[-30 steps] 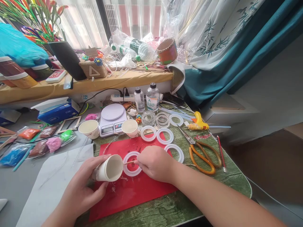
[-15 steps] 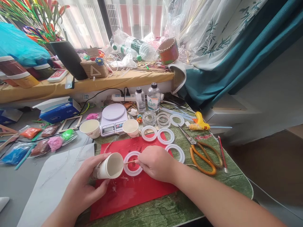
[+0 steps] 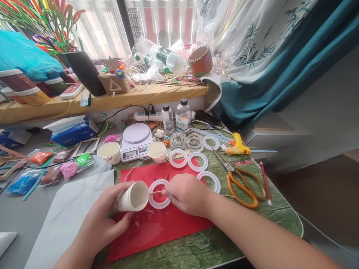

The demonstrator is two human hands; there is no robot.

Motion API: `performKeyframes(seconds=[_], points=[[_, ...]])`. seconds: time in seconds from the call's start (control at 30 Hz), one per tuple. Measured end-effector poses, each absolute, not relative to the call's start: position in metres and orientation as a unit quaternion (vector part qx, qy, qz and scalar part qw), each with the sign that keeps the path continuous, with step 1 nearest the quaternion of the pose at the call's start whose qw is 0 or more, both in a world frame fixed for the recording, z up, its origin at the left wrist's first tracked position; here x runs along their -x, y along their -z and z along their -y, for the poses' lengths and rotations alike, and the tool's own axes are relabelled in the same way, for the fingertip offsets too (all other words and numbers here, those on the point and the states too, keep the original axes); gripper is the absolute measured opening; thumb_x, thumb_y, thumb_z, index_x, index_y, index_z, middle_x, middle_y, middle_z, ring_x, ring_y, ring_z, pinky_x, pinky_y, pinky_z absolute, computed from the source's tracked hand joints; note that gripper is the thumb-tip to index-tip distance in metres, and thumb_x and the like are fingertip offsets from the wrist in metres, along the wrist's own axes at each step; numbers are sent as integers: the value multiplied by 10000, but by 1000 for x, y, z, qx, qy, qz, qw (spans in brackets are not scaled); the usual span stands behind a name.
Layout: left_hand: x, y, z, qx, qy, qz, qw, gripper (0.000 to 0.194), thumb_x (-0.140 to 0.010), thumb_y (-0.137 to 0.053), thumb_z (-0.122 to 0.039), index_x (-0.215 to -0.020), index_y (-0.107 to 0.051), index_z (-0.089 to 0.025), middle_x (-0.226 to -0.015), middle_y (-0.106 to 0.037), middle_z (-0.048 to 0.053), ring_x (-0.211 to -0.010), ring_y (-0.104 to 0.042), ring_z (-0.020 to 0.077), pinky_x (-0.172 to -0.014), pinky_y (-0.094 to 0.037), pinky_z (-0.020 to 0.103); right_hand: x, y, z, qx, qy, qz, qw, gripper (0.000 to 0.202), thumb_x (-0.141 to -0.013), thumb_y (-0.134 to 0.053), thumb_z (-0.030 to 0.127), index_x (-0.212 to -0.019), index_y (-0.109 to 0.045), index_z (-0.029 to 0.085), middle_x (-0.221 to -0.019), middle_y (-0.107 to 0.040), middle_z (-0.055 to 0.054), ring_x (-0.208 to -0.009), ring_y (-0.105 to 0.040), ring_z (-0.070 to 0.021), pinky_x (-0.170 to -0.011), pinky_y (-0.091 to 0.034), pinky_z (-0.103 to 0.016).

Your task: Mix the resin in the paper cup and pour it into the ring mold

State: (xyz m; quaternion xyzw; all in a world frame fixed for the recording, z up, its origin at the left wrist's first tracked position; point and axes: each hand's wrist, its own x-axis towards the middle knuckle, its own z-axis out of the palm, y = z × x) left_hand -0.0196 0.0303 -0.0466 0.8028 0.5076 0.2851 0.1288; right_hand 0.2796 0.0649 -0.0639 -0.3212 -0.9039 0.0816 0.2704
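My left hand (image 3: 110,213) is wrapped round a white paper cup (image 3: 131,197), tilted with its mouth toward the right. Between the closed fingers of my right hand (image 3: 185,194) is a thin wooden stick (image 3: 155,192); its tip meets the cup's rim. Under the stick, a round white ring mold (image 3: 159,204) lies on a red sheet (image 3: 168,231). Three more ring molds are close by: one (image 3: 178,164) above my right hand, one (image 3: 206,161) beside it, and one (image 3: 216,183) partly behind the hand. What is inside the tilted cup is hard to make out.
Behind the sheet stand two paper cups (image 3: 109,153), a kitchen scale (image 3: 137,140) and two clear bottles (image 3: 183,118). Scissors (image 3: 244,186), a yellow glue gun (image 3: 238,145) and a red pencil (image 3: 266,183) lie to the right. Bagged clay (image 3: 68,170) is on the left.
The whole view has shifted slightly, so everything sits a little further right. Both hands keep their hold on the cup and the stick, with hardly any movement between them.
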Motion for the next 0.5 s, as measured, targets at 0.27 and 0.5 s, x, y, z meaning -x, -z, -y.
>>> performKeyframes(seconds=[0.27,0.5], points=[[20,47,-31,-799,-287,-511,135,459,-937,-602,-274,-1395,-588,-311,-1257,-713,58,-1147,-701,296,-981,-585,394,-279,64,-64,344,-76,914,201,340,-1112,-446,288,-861,-647,178,-743,-690,-46,-656,-566,-196,-586,-302,-352],[21,48,-31,-802,-283,-508,134,451,-959,-572,-274,-1409,-568,-304,-1278,-700,65,-1176,-691,290,-993,-584,392,-279,62,-63,345,-77,917,186,319,-1105,-457,275,-870,-650,178,-746,-693,-48,-664,-571,-199,-584,-293,-357]])
